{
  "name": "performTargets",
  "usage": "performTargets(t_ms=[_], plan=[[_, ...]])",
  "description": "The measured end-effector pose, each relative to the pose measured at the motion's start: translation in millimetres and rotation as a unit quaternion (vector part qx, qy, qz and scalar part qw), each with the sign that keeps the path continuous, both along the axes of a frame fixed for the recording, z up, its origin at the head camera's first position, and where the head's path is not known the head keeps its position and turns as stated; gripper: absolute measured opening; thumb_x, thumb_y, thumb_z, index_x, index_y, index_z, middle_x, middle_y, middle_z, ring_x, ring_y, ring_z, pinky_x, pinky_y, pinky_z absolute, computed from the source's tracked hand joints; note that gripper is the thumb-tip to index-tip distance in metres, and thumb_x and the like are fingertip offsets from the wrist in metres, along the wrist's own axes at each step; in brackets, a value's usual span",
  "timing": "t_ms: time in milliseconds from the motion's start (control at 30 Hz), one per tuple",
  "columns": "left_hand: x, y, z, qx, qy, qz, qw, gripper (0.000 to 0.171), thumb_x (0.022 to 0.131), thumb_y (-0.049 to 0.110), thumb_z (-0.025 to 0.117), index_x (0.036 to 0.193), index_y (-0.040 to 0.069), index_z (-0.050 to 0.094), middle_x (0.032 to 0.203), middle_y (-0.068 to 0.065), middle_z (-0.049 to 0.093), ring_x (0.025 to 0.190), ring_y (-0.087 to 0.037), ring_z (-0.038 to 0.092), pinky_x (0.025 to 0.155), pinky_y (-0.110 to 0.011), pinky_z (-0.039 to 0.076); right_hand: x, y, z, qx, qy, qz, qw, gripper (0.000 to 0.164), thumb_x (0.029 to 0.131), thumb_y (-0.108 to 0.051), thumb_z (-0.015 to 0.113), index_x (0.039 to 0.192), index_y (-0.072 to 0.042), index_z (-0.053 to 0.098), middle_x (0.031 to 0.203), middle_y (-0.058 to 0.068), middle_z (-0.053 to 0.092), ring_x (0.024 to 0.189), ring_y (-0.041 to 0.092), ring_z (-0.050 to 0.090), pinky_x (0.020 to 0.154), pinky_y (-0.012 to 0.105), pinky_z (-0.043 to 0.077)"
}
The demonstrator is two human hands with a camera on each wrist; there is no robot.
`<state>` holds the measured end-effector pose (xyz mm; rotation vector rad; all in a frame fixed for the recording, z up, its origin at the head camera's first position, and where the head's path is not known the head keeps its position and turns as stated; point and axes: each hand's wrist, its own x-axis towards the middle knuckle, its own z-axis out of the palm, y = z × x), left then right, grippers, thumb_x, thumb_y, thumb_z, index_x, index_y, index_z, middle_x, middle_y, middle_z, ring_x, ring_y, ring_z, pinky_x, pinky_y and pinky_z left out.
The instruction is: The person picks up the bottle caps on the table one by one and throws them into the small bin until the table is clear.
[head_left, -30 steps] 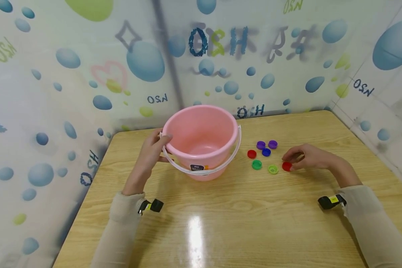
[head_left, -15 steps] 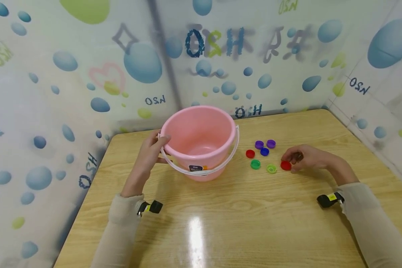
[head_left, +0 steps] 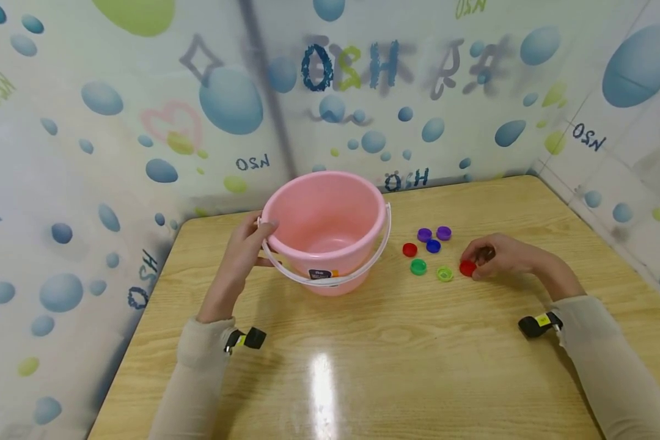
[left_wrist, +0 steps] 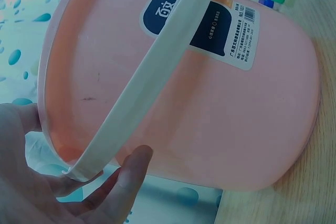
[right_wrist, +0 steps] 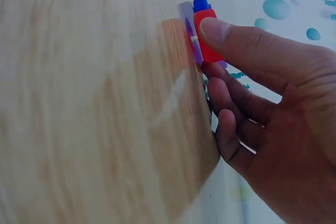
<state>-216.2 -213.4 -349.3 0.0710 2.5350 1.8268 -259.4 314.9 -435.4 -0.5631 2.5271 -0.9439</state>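
The left hand (head_left: 242, 247) grips the rim of a pink bucket (head_left: 324, 201), just right of its fingers; six loose caps (head_left: 433, 246) dot the tabletop (head_left: 396, 354) between the hands; the right hand (head_left: 503, 253) pinches a red cap (head_left: 467, 268); grasping seems in hand; lifting would need steady pressure.

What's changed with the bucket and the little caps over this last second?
Nothing has plainly moved, been taken up or let go; the scene only sits slightly further left in the head view, probably from the camera moving. As before, the left hand holds the pink bucket by its rim and the right hand pinches the rightmost red cap; the other caps stayed put.
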Motion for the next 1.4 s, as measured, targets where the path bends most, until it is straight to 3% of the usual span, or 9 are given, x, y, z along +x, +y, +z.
performTargets(t_ms=[200,500,1133,1400], plan=[[-0.5,0,0.4,0.0,-0.001,0.0,1.0,0.058,0.102,0.044,0.056,0.152,0.015,0.046,0.128,-0.025,0.056,0.084,-0.01,0.068,0.066,-0.033,0.065,1.6,3,2.1,-0.013,0.027,-0.002,1.0,0.034,0.087,-0.017,0.082,0.117,-0.005,0.072,0.109,0.009,0.07,0.091,0.014,0.062,0.081,0.021,0.054],[-2.8,1,-0.8,0.009,0.004,-0.004,0.9999,0.057,0.103,0.043,0.056,0.151,0.014,0.048,0.126,-0.025,0.057,0.084,-0.011,0.069,0.066,-0.035,0.065,1.1,4,1.9,-0.02,0.029,-0.02,0.999,0.035,0.089,-0.014,0.081,0.121,-0.005,0.072,0.117,0.012,0.072,0.094,0.013,0.064,0.081,0.021,0.055],[-0.4,-1,-0.4,0.003,0.004,-0.006,1.0,0.057,0.103,0.044,0.055,0.151,0.015,0.048,0.127,-0.025,0.056,0.086,-0.012,0.068,0.066,-0.035,0.065,0.5,-2,1.5,-0.001,0.042,-0.034,0.999,0.033,0.09,-0.016,0.079,0.119,-0.004,0.071,0.111,0.008,0.072,0.091,0.013,0.062,0.079,0.02,0.054],[-0.4,-1,0.4,0.002,0.002,-0.005,1.0,0.058,0.103,0.045,0.056,0.151,0.014,0.047,0.125,-0.024,0.056,0.085,-0.013,0.068,0.066,-0.035,0.065,1.0,-5,11.1,-0.004,0.052,-0.026,0.998,0.029,0.091,-0.014,0.078,0.118,-0.004,0.072,0.111,0.007,0.073,0.091,0.01,0.064,0.083,0.019,0.055]])
